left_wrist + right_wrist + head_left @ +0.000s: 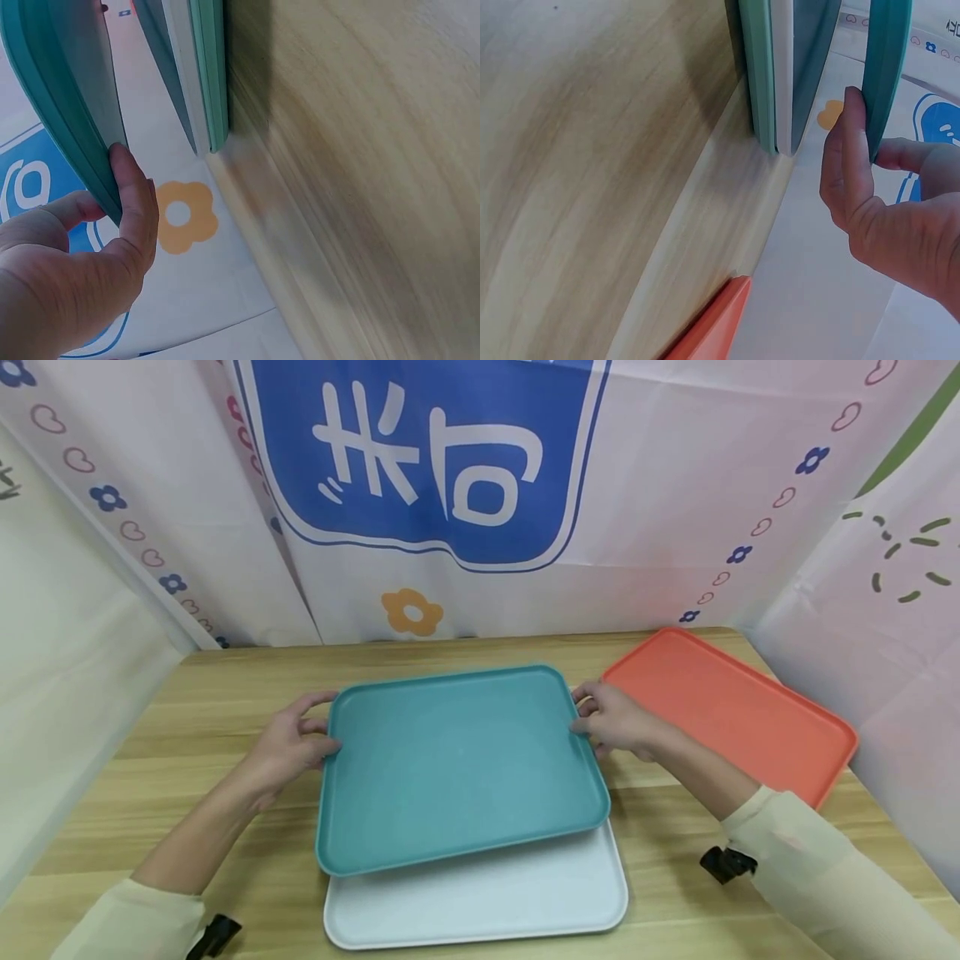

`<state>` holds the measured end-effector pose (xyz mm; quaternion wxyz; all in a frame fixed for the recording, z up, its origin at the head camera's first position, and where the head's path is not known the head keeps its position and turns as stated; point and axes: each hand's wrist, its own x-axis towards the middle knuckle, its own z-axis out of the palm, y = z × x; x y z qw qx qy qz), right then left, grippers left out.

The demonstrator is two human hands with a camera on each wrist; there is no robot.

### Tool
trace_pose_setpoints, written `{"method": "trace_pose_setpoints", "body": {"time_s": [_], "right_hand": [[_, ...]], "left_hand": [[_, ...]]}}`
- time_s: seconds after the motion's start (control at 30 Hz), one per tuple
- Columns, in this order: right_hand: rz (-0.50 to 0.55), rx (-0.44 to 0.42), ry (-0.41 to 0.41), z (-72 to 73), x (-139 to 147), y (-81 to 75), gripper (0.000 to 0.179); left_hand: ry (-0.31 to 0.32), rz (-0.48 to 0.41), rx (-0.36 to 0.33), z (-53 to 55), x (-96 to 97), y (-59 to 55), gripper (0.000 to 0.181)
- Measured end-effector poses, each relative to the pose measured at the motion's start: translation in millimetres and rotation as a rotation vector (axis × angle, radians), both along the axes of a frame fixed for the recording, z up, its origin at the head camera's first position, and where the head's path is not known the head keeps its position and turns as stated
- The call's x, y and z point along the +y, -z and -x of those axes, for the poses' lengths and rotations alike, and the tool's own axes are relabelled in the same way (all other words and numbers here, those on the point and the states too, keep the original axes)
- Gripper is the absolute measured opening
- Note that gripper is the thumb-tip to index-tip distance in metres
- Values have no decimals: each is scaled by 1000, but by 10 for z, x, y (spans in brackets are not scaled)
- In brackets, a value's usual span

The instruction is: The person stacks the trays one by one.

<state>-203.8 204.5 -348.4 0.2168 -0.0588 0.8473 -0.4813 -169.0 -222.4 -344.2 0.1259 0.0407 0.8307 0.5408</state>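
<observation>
A teal tray [465,768] is held in the air by both hands, slightly tilted, over a white tray [480,902]. My left hand [292,739] pinches its left edge, thumb on the near side of the rim and fingers beneath. On the opposite edge, my right hand [615,718] pinches the rim in the same way. Both wrist views show a gap between the teal tray and the stack below. Under the white tray lies a light green tray [759,75], also visible as a green edge [211,75] in the left wrist view.
An orange-red tray [735,714] lies at an angle on the right of the wooden table [187,760], close to the right wall. A printed white cloth [652,510] hangs behind the table, with more cloth on both sides.
</observation>
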Motion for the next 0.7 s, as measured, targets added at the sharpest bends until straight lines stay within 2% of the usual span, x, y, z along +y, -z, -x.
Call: {"method": "trace_pose_setpoints", "body": {"time_s": [0.33, 0.7], "right_hand": [[11, -22, 17, -64, 27, -5, 46], [25, -64, 25, -88, 72, 14, 42]], "left_hand": [[19, -5, 14, -23, 9, 9, 75], [64, 5, -2, -33, -8, 39, 76]]}}
